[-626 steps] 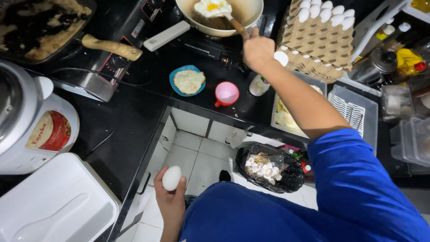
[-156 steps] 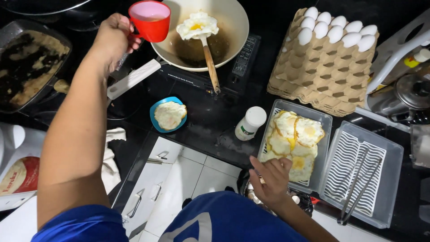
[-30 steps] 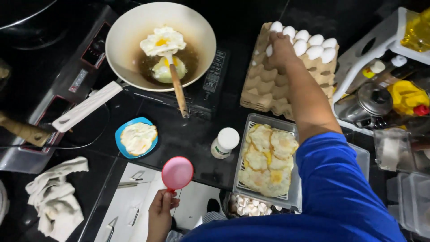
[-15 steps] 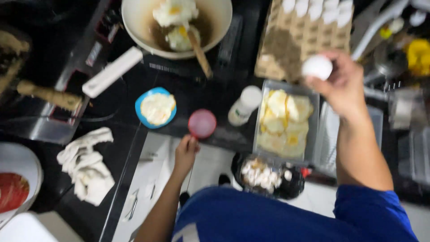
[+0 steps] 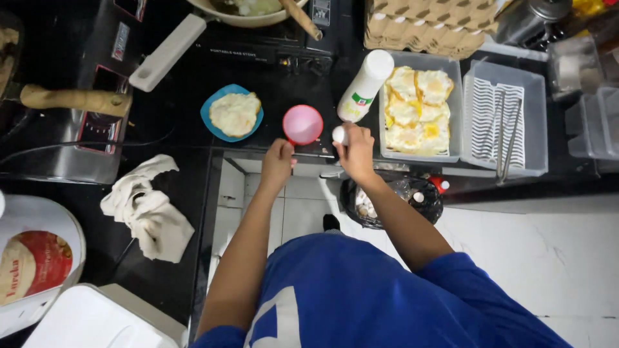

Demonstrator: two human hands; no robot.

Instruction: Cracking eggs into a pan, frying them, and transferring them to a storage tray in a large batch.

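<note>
My right hand [image 5: 356, 152] holds a white egg [image 5: 338, 135] right beside the rim of a small pink cup [image 5: 303, 124]. My left hand [image 5: 277, 164] grips that cup at its near side, at the edge of the black counter. Left of the cup stands a blue dish [image 5: 232, 114] with pale food in it. A white bottle [image 5: 364, 86] leans just behind the egg. A grey tray [image 5: 385, 151] of fried eggs lies to the right.
A pan [image 5: 240, 9] with a wooden spatula sits on the stove at the top, a cardboard egg carton [image 5: 425, 29] beside it. A second grey tray [image 5: 534, 122] holds metal tongs. A black bag of eggshells [image 5: 393, 200] hangs below the counter. A white rag [image 5: 148, 209] lies at left.
My right hand has brought the egg from the carton down to the pink cup. My left hand has lifted the cup onto the counter edge.
</note>
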